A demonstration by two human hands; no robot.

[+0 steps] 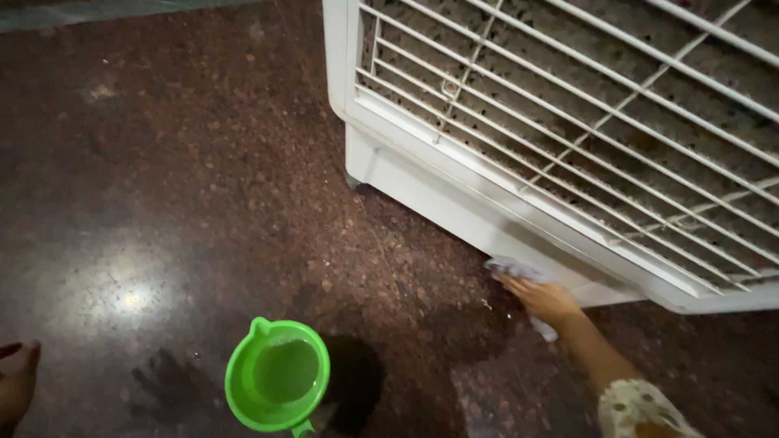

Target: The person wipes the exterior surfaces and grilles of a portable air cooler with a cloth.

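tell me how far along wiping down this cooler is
Done: the green mug holds water, and a wet patch marks the floor. In hand: the right hand presses a pale cloth on the white cooler base. Left: the grille pad behind looks grimy.

Bright green plastic mug (277, 375) with water in it sits bottom centre, on a shiny reddish-brown speckled stone floor (178, 178) filling the left side.

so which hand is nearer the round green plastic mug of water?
Left. The left hand is at the frame's left edge, beyond the round green plastic mug; the right hand is farther, holding a cloth.
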